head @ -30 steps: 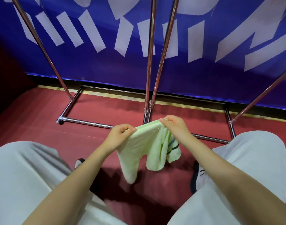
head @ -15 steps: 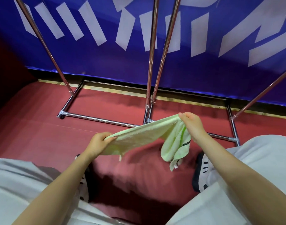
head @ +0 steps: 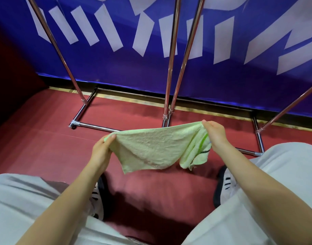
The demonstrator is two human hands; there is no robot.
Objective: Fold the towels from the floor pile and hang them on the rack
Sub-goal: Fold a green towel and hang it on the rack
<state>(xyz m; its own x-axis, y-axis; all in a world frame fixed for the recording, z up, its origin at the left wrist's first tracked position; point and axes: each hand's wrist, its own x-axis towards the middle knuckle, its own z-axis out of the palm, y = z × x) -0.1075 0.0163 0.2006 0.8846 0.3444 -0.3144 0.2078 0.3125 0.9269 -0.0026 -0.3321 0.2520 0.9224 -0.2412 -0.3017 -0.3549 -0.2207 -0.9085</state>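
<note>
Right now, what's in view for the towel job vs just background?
Job:
- light green towel, stretched between the hands
- left hand, pinching its left corner
- right hand, gripping its bunched right end
- metal rack, standing behind the towel

Background:
- blue banner
- red floor
- shoes

The towel (head: 151, 149) is soft terry cloth with a rough, matt, looped surface. The rack (head: 171, 68) is polished metal tubing, very glossy. The floor (head: 45, 138) looks matt and smooth.

Staged indoor space: blue banner (head: 151, 73), red floor (head: 45, 138).
</note>
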